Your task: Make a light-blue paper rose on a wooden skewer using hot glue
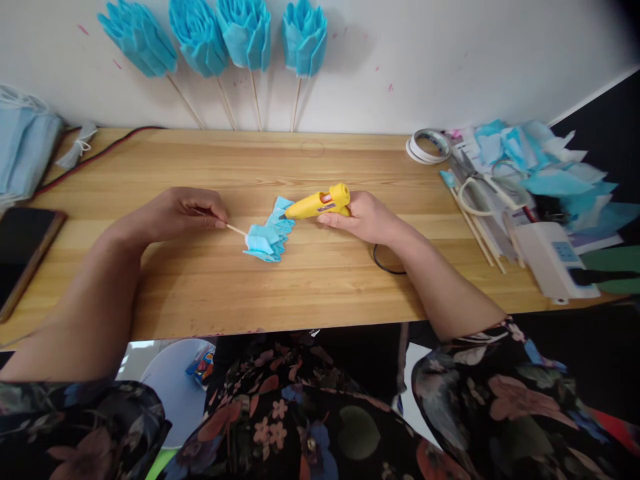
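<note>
Between the fingertips of my left hand (pixel 193 215) is the end of a thin wooden stick (pixel 236 229). The stick's other end sits in a partly rolled flower of pleated blue fabric (pixel 266 241). From that roll a loose pleated strip (pixel 281 212) runs up and to the right over the table. My right hand (pixel 367 215) is closed around a yellow glue gun (pixel 320 202). Its dark nozzle points left and is at the strip's right edge; whether it touches the fabric I cannot tell.
Several finished blue flowers (pixel 250 33) on sticks lean against the wall. Right of my arm lie tape rolls (pixel 428 147), scissors (pixel 493 190), sticks (pixel 473 223), blue scraps (pixel 565 173) and a white power strip (pixel 553 260). At left are a phone (pixel 27 250) and face masks (pixel 25 143).
</note>
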`<move>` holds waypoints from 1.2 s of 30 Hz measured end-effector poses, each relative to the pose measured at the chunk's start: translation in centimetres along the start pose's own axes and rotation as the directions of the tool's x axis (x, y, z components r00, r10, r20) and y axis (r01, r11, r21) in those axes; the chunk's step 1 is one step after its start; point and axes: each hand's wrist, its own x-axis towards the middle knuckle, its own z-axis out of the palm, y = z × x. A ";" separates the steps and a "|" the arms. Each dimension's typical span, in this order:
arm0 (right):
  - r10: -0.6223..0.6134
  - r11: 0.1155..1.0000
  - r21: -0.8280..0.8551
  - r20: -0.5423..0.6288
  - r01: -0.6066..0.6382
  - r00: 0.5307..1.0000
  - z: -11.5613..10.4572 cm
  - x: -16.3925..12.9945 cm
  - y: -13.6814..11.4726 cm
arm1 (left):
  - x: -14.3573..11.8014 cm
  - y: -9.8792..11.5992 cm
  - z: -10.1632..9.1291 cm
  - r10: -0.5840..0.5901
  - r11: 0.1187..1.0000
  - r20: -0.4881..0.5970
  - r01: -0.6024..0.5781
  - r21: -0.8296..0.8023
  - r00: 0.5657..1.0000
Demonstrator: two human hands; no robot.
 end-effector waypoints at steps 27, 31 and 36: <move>-0.010 1.000 0.015 0.026 0.010 1.000 0.4 0.2 0.0 | 0.1 -0.5 0.2 0.009 1.000 -0.021 -0.009 0.002 1.000; -0.012 1.000 0.018 0.016 0.011 1.000 0.5 0.3 0.0 | 0.1 -0.8 0.2 -0.009 1.000 -0.026 0.009 0.000 1.000; 0.003 1.000 0.025 0.019 -0.003 1.000 0.4 0.3 0.0 | 0.1 -0.9 0.1 -0.019 1.000 -0.023 0.020 0.011 1.000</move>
